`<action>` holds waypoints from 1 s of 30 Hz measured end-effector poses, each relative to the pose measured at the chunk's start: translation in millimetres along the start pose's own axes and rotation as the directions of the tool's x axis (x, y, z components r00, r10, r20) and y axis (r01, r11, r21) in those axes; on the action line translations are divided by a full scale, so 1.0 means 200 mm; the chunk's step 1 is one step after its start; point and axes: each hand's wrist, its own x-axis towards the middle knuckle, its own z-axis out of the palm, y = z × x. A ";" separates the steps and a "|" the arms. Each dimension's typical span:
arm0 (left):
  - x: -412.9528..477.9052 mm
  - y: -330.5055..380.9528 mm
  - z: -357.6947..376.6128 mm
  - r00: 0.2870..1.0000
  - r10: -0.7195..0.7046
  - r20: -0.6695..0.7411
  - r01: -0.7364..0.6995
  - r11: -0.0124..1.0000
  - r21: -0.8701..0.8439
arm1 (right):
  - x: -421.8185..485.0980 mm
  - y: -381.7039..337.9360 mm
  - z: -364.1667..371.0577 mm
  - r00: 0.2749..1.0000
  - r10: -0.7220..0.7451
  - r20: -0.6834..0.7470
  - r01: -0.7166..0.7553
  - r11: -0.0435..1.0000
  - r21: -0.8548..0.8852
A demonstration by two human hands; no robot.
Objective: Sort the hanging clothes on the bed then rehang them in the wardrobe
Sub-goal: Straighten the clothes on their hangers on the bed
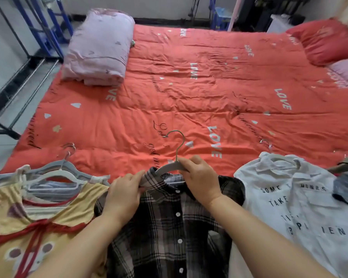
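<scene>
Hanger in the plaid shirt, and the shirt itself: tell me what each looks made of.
The hanger has a matte grey body with no shine, likely plastic, possibly flocked. Its hook looks like bare metal: thin, silvery and glinting. The plaid shirt looks like soft woven cloth, probably cotton or flannel: matte and creased. Its white buttons are slightly glossy and look plastic.

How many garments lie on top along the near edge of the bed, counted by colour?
Yellow top: 1
Plaid shirt: 1 (left hand pinches its collar, right hand grips its hanger)
White shirt: 1
Grey garment, cut off at the right edge: 1
Total: 4 on top; more lie under the yellow one, too hidden to count.
</scene>
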 end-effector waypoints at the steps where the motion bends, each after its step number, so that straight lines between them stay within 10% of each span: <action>1: -0.05 0.02 -0.08 0.999 0.005 -0.039 -0.007 0.997 -0.074 | -0.02 -0.07 -0.07 0.999 -0.014 -0.031 0.014 1.000 -0.005; 16: -1.19 0.42 -0.91 0.896 0.293 -0.333 -0.380 0.894 -0.235 | -0.78 -1.00 -1.22 0.920 -0.120 -0.373 0.028 0.969 -0.244; 30: -1.99 1.01 -0.95 0.804 0.451 -0.387 -0.567 0.777 -0.273 | -1.64 -1.11 -2.01 0.862 -0.267 -0.431 0.029 0.874 -0.484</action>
